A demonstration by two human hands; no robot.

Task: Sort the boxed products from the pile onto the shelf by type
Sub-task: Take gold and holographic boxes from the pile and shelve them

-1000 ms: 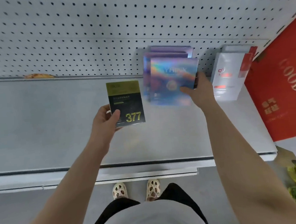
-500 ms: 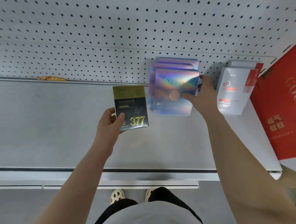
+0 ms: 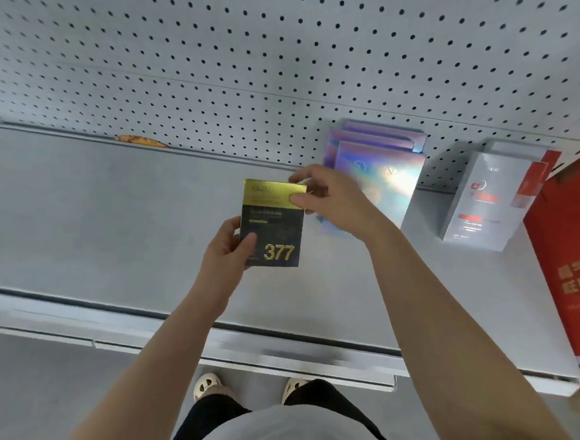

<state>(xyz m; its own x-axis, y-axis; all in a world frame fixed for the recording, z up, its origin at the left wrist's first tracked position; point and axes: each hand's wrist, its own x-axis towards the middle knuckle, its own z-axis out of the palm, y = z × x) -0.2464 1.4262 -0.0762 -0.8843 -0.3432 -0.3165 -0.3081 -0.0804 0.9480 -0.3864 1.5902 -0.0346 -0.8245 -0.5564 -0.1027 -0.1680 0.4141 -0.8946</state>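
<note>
The left hand is closed around the lower left corner of the black-and-gold box, thumb laid on its front face, fingers behind. The right hand is pinched on the upper right corner of the same box, thumb pressed on the gold band, fingers curled behind the top edge. The box is held upright between both hands, in the air above the shelf, its front turned to the camera; "377" is read in gold numerals near its lower edge.

Three holographic boxes are seen standing one in front of another at the back of the shelf, leaned against the pegboard, just right of the held box and partly hidden by the right hand. Further right, white-and-red boxes are stood upright in a second group, apart from the holographic ones. A red panel with gold lettering is seen at the right end of the shelf. A small orange object is noted at the rear edge of the shelf, to the left; its nature cannot be told. Light shoes are visible on the floor below the shelf edge.
</note>
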